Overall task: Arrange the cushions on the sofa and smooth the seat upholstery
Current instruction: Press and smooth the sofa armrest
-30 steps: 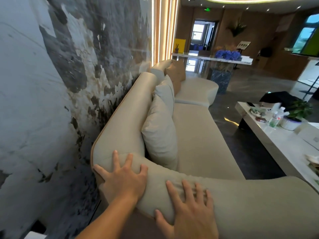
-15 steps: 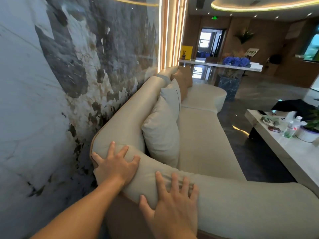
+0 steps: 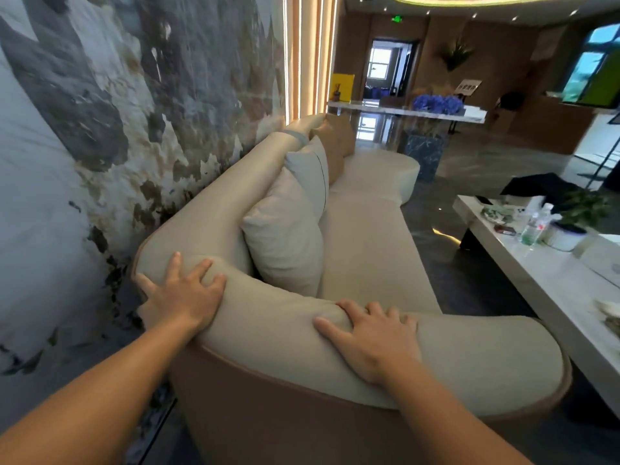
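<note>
A long beige sofa (image 3: 369, 236) runs away from me along the wall. I stand at its near end, behind the curved padded armrest (image 3: 469, 357). My left hand (image 3: 184, 293) lies flat on the armrest's corner by the backrest, fingers spread. My right hand (image 3: 372, 333) presses palm-down on the armrest's top, fingers apart, holding nothing. A pale cushion (image 3: 285, 236) leans against the backrest just beyond the armrest. A second pale cushion (image 3: 312, 172) stands behind it, and a tan cushion (image 3: 339, 142) farther along.
A marbled wall (image 3: 117, 129) stands close on the left. A white coffee table (image 3: 543, 280) at the right carries bottles, a potted plant and small items. Dark glossy floor lies between sofa and table. A counter with blue flowers (image 3: 436, 104) is at the far end.
My right hand has slid rightward along the armrest, widening the gap between my hands. My left hand stays at the corner. The view has pulled back a little.
</note>
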Motion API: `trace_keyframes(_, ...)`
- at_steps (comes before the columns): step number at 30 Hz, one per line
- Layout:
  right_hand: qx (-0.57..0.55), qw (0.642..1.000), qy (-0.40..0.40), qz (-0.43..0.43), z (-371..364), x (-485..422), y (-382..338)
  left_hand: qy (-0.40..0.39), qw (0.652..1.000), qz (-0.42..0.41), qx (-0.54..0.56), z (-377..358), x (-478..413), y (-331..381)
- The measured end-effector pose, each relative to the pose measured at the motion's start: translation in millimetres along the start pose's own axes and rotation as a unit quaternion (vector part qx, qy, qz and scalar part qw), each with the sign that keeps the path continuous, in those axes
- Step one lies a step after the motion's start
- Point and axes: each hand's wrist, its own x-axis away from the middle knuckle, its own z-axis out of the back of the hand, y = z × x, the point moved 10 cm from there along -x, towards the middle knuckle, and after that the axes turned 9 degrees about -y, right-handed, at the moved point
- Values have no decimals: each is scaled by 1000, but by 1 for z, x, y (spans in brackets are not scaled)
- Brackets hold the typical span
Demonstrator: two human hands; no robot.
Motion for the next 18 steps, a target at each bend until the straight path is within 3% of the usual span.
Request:
trace_keyframes(9,1,1000,14,-27,2,-18,-5,-10,1000,13,-15,4,-27,0)
trace_keyframes(18,-13,1000,2,-20,1,-4,-13,-33,999,-27,-18,6,-36,-13)
